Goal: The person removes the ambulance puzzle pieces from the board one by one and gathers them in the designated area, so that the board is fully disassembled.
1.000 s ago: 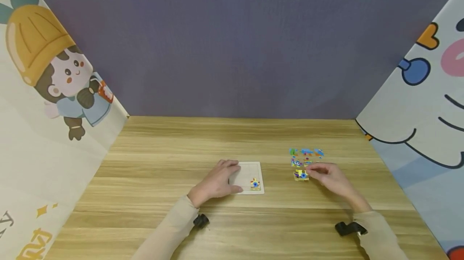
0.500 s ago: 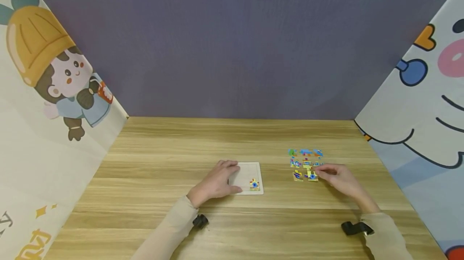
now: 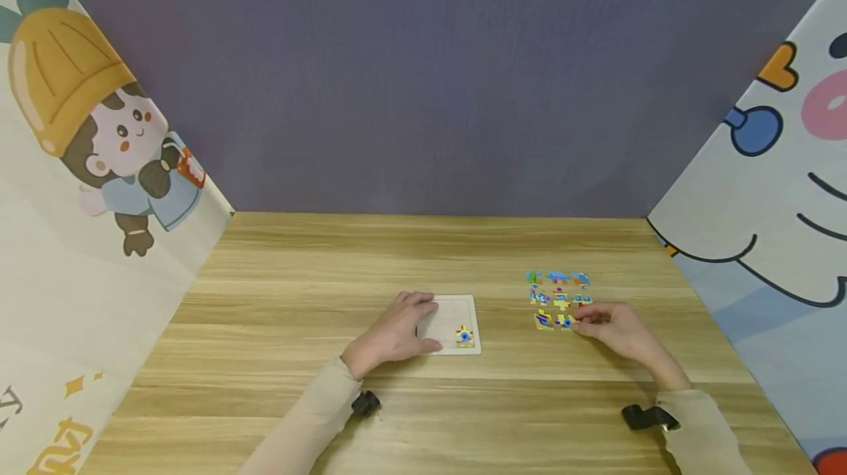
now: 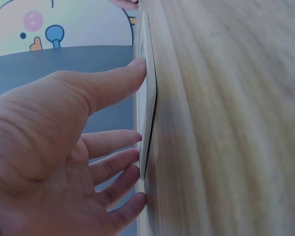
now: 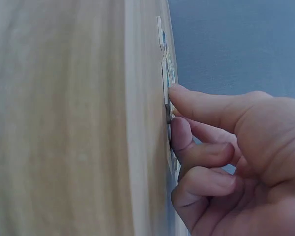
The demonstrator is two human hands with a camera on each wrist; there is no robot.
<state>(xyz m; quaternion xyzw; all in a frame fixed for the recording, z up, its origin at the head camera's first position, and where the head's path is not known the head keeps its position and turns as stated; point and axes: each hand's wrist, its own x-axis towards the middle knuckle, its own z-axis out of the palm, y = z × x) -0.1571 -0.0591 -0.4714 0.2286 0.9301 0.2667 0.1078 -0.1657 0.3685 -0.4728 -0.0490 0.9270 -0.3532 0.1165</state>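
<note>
In the head view my left hand (image 3: 395, 328) rests on the left part of a white puzzle board (image 3: 446, 317). The left wrist view shows its thumb (image 4: 120, 78) and spread fingertips touching the board's edge and face. One jigsaw piece (image 3: 465, 336) with a blue round shape sits in the board's lower right corner. To the right, my right hand (image 3: 615, 328) pinches the right edge of a yellow-and-blue jigsaw piece (image 3: 565, 322) low on the table. In the right wrist view the thumb (image 5: 201, 105) lies on that piece, and the other fingers curl beneath.
Several loose jigsaw pieces lie in rows beyond the right hand, among them a green-and-blue piece (image 3: 534, 278), a blue one (image 3: 559, 277) and a yellow one (image 3: 562, 300). Another piece (image 3: 543, 320) lies just left of the pinched one. A grey wall (image 3: 437, 93) bounds the wooden table (image 3: 298, 262).
My right hand first carried the yellow-and-blue jigsaw piece rightward, off the piece at its left, then shifted it slightly back left. The left hand stayed on the board.
</note>
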